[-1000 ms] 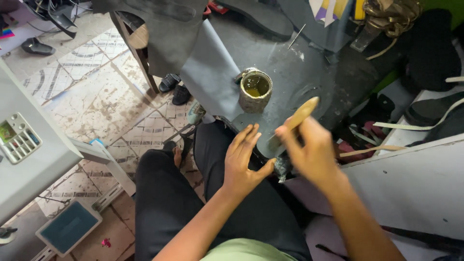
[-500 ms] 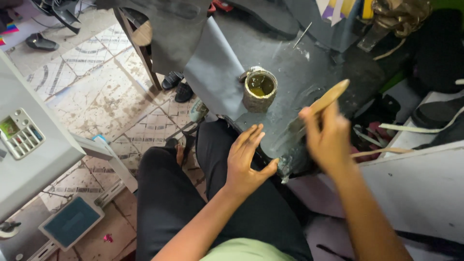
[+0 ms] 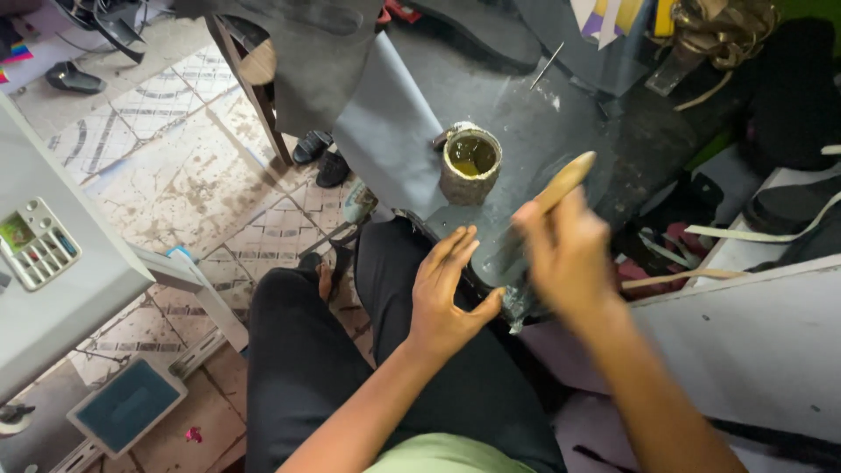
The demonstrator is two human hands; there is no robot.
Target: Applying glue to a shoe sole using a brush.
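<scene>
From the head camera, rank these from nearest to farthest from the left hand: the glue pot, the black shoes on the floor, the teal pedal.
From the left hand:
1. Glue pot, just above, on the dark work surface.
2. Black shoes, upper left, on the tiles.
3. Teal pedal, far lower left.

A tan-handled brush [image 3: 561, 186] is showing beside the brownish tin [image 3: 470, 166] of yellow-green glue, upper centre; black trousers [image 3: 307, 359] are lying below.

A patterned tile floor [image 3: 166, 166] fills the left side. A grey machine [image 3: 53, 280] with a small button panel [image 3: 35, 254] stands at the left edge. A black shoe [image 3: 74, 79] lies near the floor's top left corner. Dark sandals [image 3: 322, 156] sit beside a wooden table leg [image 3: 254, 96]. A blue pedal [image 3: 127, 405] sits bottom left.
</scene>
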